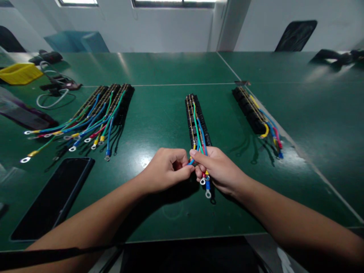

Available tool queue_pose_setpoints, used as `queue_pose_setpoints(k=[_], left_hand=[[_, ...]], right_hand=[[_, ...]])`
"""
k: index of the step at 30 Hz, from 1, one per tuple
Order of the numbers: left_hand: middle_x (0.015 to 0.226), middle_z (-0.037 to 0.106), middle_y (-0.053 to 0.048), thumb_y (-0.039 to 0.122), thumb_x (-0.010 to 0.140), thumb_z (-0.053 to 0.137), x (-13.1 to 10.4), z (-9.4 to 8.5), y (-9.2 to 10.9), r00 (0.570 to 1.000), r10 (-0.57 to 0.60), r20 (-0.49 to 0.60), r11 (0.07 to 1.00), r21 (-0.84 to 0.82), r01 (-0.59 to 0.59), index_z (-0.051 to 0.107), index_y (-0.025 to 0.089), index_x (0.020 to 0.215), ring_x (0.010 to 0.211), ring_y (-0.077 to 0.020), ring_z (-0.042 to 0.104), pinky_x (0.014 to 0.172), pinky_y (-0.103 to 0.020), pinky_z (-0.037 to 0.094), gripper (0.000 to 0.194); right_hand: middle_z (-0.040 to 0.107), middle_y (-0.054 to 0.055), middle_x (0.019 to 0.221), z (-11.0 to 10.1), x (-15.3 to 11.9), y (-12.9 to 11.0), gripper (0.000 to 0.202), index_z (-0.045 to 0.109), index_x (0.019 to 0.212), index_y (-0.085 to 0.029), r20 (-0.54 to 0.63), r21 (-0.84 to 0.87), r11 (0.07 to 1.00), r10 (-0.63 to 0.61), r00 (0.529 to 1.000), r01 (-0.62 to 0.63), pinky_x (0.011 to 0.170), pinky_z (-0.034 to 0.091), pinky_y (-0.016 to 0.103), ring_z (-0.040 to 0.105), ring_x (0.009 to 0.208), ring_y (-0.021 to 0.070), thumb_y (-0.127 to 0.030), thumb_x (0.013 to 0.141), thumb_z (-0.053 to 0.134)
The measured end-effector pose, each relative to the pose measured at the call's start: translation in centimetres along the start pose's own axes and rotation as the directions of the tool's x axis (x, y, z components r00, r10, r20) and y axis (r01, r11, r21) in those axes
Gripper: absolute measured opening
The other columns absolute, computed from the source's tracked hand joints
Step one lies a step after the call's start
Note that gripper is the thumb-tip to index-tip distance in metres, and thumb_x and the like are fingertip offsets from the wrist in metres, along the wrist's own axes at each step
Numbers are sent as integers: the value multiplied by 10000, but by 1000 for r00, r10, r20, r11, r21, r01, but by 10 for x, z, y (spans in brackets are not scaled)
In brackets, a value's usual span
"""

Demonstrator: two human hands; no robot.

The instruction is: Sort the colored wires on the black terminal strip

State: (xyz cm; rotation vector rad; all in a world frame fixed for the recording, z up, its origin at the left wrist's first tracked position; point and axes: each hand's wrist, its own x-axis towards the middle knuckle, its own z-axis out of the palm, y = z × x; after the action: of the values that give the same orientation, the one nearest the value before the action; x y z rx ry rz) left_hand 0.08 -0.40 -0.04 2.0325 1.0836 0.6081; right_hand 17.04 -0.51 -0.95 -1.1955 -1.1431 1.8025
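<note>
Gripping one wire bundle (pixel 204 138) — two hands (pixel 167 170) (pixel 223 168).

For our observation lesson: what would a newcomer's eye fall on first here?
Probably the left hand and right hand, gripping coloured wires at the central black strip's near end. Next, the fanned wires of the grouped strips at left, then the yellow tray at the left edge.

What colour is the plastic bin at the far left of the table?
The bin is yellow, seen in the head view.

The single view looks forward and down from the wearer's head over both hands.
</note>
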Motion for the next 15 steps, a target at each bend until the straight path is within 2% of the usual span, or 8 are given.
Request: queue_pose_setpoints(k=[4, 11, 15], left_hand=[[511, 443, 57, 313, 825, 556, 0, 0, 0, 1000, -15, 16, 999, -43, 16, 498, 135, 618, 471, -46, 385, 452, -156, 264, 278], [499, 462, 59, 253, 792, 586, 1, 1, -1, 1000, -15, -18, 1000, 1, 15, 502, 133, 608, 458, -41, 389, 444, -146, 269, 235], [508, 480, 52, 289, 803, 591, 1, 0, -1, 1000, 6, -18, 1000, -12, -6, 530, 128, 619, 459, -41, 401, 441, -146, 279, 252]], right_hand=[[520, -37, 420, -1, 0, 0, 270, 532, 685, -171, 7, 2, 1000, -8, 1000, 8, 396, 391, 191, 486, 370, 86, -354, 880, 566], [531, -30, 425, 0, 0, 0, 257, 549, 710, -159, 11, -16, 1000, -3, 1000, 4, 394, 399, 191, 477, 362, 82, -342, 891, 549], [520, -38, 418, 0, 0, -1, 246, 553, 722, -153, -11, -4, 1000, 0, 1000, -1, 390, 396, 185, 477, 356, 78, -328, 894, 546]])
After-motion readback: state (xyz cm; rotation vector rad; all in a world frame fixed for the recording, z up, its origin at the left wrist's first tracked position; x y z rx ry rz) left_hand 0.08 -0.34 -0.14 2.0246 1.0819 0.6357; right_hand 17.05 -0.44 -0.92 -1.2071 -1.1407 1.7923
